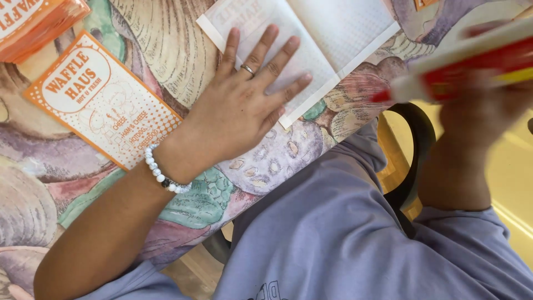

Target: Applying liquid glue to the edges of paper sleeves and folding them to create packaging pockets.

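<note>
Left hand [244,103] lies spread flat, pinning the white sheet [311,39] steady, while right hand [483,108] grasps a blurred red-and-white tube [472,69].

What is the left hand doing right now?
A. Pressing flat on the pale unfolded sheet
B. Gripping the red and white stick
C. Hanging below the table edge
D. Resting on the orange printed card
A: the left hand lies palm down with fingers spread on the pale sheet, apart from the orange card.
</note>
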